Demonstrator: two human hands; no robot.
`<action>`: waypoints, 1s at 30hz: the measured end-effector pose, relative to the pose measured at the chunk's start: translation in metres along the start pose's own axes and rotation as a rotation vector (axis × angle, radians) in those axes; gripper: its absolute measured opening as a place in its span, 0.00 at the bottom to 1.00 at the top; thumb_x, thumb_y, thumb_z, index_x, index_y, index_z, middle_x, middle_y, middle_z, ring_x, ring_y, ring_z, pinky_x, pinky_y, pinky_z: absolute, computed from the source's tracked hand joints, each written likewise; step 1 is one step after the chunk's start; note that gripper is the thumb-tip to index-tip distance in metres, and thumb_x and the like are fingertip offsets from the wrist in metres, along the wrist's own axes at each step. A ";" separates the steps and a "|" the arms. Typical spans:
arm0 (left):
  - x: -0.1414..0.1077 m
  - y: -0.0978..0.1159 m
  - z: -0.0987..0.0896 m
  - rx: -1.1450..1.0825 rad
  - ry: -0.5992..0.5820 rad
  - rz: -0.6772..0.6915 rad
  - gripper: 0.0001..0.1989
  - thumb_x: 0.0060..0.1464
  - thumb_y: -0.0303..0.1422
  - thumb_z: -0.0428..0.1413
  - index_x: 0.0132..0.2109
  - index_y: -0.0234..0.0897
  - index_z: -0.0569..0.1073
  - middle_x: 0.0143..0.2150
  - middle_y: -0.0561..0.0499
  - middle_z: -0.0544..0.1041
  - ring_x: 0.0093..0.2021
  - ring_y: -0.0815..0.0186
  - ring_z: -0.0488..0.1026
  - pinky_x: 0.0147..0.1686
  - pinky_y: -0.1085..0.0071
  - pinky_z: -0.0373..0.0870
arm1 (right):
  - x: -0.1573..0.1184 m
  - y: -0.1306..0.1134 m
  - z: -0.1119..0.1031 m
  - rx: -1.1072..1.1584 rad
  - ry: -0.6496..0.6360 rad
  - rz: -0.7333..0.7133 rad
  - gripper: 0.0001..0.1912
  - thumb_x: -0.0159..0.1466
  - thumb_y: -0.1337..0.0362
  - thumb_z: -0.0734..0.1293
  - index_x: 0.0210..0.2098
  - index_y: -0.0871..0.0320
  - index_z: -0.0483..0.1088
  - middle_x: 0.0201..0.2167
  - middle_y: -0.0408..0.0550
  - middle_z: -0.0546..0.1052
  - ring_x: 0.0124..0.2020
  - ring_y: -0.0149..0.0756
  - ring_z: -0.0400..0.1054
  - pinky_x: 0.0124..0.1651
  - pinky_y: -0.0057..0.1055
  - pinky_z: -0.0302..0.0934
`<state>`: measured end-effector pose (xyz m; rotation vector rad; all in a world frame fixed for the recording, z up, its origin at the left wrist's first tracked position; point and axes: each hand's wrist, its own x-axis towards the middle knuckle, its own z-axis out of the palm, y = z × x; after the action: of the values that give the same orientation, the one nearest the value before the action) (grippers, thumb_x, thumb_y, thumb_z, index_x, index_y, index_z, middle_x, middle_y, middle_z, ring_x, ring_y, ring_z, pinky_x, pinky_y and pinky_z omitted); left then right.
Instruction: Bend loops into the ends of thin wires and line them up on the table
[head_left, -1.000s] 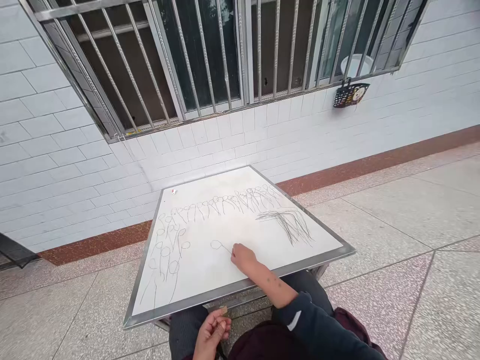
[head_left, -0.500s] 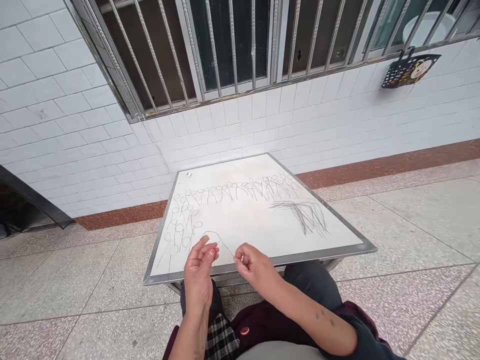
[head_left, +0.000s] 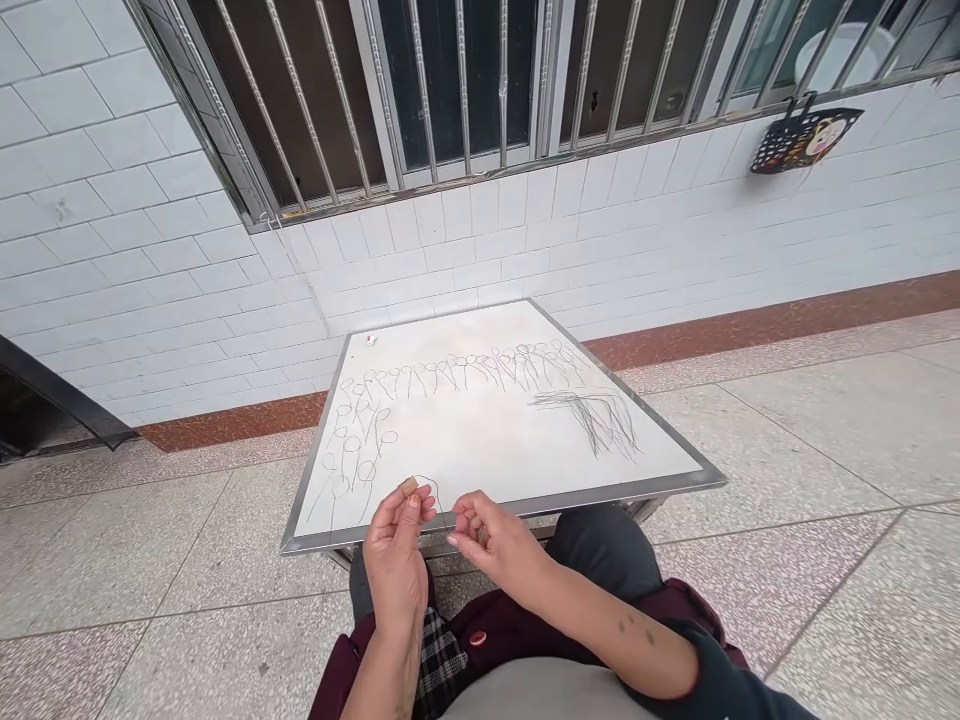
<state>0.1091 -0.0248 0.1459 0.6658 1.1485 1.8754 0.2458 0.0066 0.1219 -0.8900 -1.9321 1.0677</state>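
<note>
My left hand [head_left: 399, 550] pinches a thin dark wire [head_left: 437, 490] between thumb and fingers above the table's near edge. The wire arches up and over to the right, and its end comes down beside my right hand [head_left: 495, 545]. That hand's thumb and fingers are apart, loosely curled, close to the wire's free end. A tan wrap or strip [head_left: 409, 486] is on my left index fingertip. Wires with round loops at one end [head_left: 465, 372] lie in a row across the white table [head_left: 457, 440], with more along its left side. A loose bundle of bent wires [head_left: 592, 415] rests at the right.
A small white and red item [head_left: 370, 341] sits at the table's far left corner. Behind stands a white tiled wall [head_left: 420, 255] with a barred window [head_left: 465, 90]. A dotted bag [head_left: 806, 140] hangs from the bars at the right. My knees are under the table's near edge.
My right hand has opened from a pinch on the wire and moved slightly left and down. The wire's arch is now narrower and steeper. My left hand still holds it.
</note>
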 end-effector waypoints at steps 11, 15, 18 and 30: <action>-0.014 -0.011 0.008 0.011 0.013 -0.090 0.14 0.43 0.33 0.66 0.40 0.35 0.80 0.40 0.47 0.80 0.36 0.67 0.75 0.35 0.71 0.72 | -0.003 -0.009 -0.008 0.221 0.048 -0.116 0.12 0.63 0.62 0.66 0.45 0.56 0.64 0.38 0.46 0.72 0.36 0.32 0.67 0.39 0.30 0.64; -0.012 -0.015 0.009 -0.003 0.014 -0.106 0.14 0.44 0.34 0.65 0.41 0.37 0.80 0.41 0.47 0.79 0.37 0.67 0.73 0.36 0.72 0.71 | -0.002 -0.009 -0.006 0.051 0.073 -0.252 0.10 0.61 0.63 0.68 0.42 0.56 0.67 0.36 0.47 0.71 0.34 0.33 0.65 0.34 0.30 0.63; -0.012 -0.018 0.010 -0.002 -0.014 -0.127 0.14 0.45 0.33 0.65 0.41 0.36 0.80 0.42 0.47 0.79 0.37 0.67 0.73 0.38 0.71 0.71 | -0.001 -0.008 -0.006 -0.037 0.124 -0.271 0.02 0.64 0.65 0.63 0.36 0.56 0.68 0.32 0.47 0.71 0.34 0.34 0.65 0.36 0.31 0.62; -0.017 -0.021 0.005 0.044 -0.119 -0.132 0.18 0.49 0.34 0.63 0.49 0.40 0.77 0.35 0.54 0.78 0.34 0.72 0.71 0.42 0.73 0.68 | 0.002 -0.009 -0.009 0.485 0.057 0.013 0.08 0.64 0.59 0.64 0.36 0.57 0.66 0.28 0.42 0.72 0.29 0.29 0.66 0.31 0.26 0.61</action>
<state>0.1295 -0.0315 0.1286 0.6994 1.1316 1.6817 0.2509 0.0075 0.1340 -0.6491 -1.5212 1.4204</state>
